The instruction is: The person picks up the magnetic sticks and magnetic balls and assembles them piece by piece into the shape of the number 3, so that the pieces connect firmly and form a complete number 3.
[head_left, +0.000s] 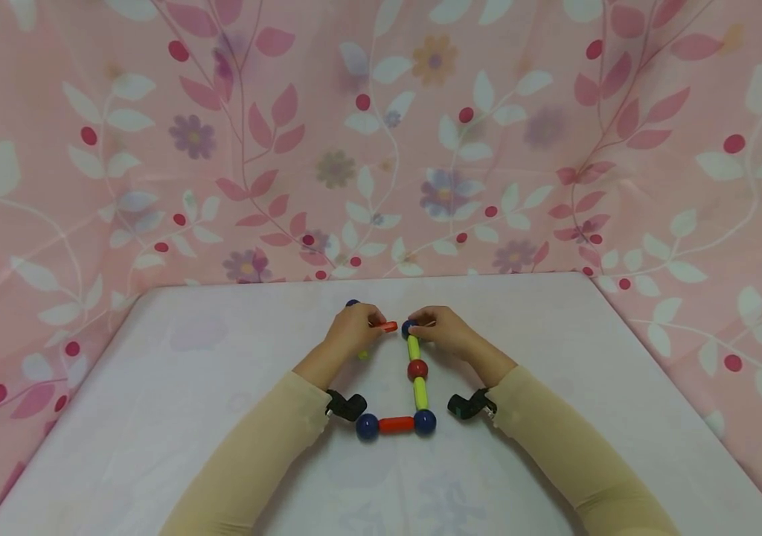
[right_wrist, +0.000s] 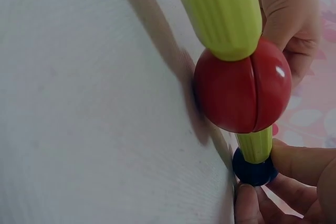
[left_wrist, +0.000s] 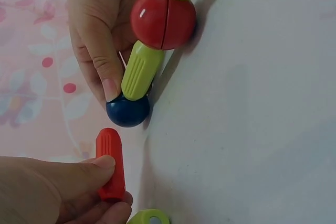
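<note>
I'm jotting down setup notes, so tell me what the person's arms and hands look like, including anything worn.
The left hand and right hand are bare. The left sleeve and right sleeve are long, plain and beige. Each wrist wears a small black camera; no cables show.

Behind the white table (head_left: 153, 372) is a pink cloth (head_left: 327, 104) with printed leaves (head_left: 275, 42) and flowers (head_left: 435, 61). On the table's near part, faint marks (head_left: 448, 506) are perhaps also flowers.
</note>
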The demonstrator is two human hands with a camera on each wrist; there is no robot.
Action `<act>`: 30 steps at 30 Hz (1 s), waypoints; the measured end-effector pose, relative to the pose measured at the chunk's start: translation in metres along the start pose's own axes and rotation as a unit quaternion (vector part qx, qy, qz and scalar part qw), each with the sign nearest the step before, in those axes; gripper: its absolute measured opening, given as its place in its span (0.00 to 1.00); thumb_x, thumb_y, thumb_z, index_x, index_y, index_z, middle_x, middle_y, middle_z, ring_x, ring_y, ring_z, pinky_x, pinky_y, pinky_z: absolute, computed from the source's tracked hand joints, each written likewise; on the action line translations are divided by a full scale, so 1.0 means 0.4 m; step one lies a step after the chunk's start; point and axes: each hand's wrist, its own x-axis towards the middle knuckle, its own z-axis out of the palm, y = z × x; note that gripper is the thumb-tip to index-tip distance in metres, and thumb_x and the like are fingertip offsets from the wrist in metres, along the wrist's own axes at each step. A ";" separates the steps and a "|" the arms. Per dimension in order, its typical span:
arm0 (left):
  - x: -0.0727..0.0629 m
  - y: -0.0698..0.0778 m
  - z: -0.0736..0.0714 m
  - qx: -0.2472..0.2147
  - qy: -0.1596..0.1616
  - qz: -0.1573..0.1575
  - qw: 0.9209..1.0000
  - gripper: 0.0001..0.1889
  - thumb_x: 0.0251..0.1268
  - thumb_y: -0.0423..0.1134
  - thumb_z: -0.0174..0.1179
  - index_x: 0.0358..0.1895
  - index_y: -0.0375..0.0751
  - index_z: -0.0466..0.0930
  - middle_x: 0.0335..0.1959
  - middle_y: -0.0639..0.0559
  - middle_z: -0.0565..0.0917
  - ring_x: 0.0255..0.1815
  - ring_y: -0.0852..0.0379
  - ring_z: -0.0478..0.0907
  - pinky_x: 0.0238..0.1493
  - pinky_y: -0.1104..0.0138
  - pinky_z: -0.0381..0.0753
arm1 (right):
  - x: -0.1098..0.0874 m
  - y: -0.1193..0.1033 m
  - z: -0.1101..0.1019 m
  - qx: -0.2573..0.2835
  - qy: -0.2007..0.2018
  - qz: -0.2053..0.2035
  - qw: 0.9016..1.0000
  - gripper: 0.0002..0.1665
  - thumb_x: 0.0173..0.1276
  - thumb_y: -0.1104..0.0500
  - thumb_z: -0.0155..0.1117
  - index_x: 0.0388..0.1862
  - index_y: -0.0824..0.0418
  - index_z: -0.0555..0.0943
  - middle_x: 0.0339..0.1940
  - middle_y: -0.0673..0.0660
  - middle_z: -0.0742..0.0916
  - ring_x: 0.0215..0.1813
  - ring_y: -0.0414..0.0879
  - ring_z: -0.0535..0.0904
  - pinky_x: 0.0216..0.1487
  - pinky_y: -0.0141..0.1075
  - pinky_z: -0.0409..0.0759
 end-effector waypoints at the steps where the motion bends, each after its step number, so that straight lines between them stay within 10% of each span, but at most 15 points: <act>1: 0.001 -0.001 0.000 0.005 0.000 0.004 1.000 0.04 0.67 0.38 0.66 0.41 0.46 0.87 0.39 0.52 0.85 0.39 0.54 0.77 0.48 0.61 0.80 | 0.001 0.001 0.000 0.002 0.000 0.000 1.000 0.20 0.72 0.56 0.66 0.60 0.61 0.81 0.52 0.57 0.84 0.52 0.51 0.78 0.53 0.41 0.80; 30: 0.013 -0.014 0.020 -0.001 -0.002 0.027 1.000 0.05 0.68 0.38 0.66 0.43 0.44 0.86 0.37 0.53 0.84 0.39 0.55 0.77 0.49 0.62 0.80 | -0.003 0.004 0.002 0.021 0.003 -0.008 1.000 0.20 0.73 0.57 0.64 0.61 0.62 0.80 0.51 0.58 0.84 0.51 0.51 0.79 0.51 0.40 0.80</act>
